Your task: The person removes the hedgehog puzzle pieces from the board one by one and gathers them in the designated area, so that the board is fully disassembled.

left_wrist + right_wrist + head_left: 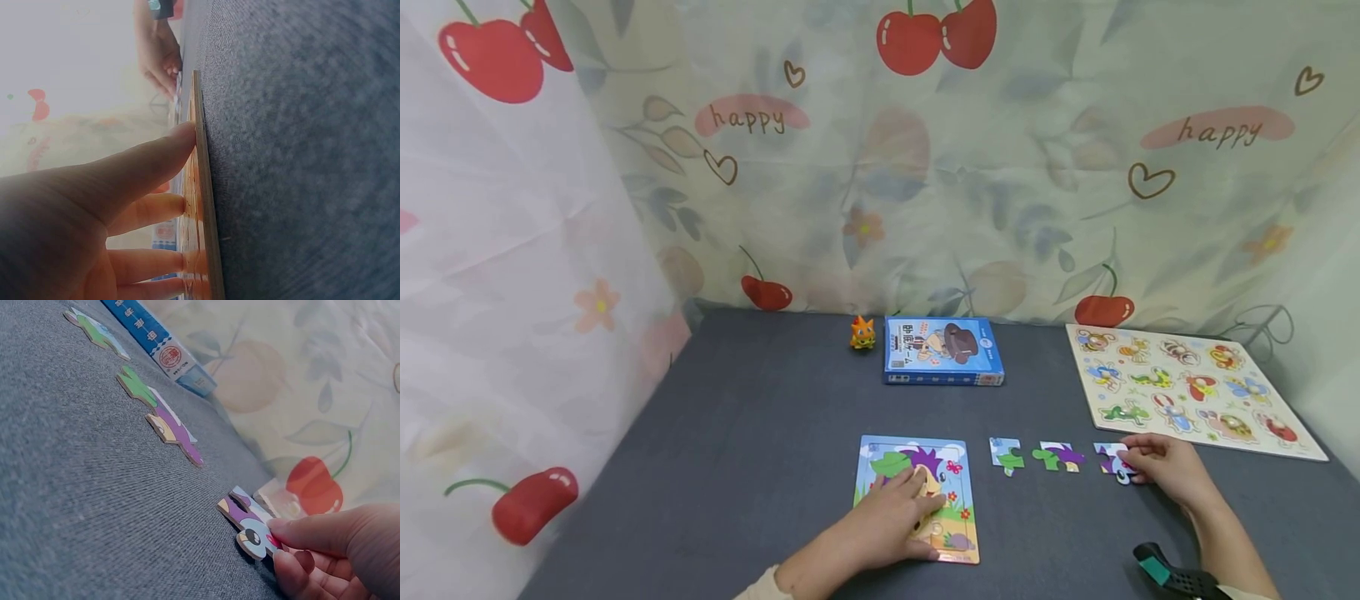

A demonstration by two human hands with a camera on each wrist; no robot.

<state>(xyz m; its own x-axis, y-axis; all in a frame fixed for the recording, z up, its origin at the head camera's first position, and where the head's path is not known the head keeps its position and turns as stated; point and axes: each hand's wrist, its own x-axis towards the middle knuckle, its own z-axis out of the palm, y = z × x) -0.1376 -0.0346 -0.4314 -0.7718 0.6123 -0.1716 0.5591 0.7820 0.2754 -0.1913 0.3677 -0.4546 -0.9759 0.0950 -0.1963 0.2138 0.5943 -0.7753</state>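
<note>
My left hand (891, 518) rests spread on a small picture puzzle board (958, 500) showing a purple-haired cartoon figure. In the left wrist view its thumb presses at the edge of the wooden board (209, 219), with the fingertips on the picture. Farther right, my right hand (1168, 468) pinches a puzzle piece (253, 534) with purple, pale blue and an eye-like spot between thumb and fingers, close over the dark cloth. Two loose pieces lie between the hands: a green-and-purple piece (1060, 456) and a blue-and-green piece (1007, 454).
Behind the pieces lies a blue box (943, 350) with a hat-wearing figure, beside a small orange toy (862, 332). A large insect puzzle board (1195, 387) lies at the right, just beyond my right hand. A printed curtain (820, 208) borders the dark table (737, 417).
</note>
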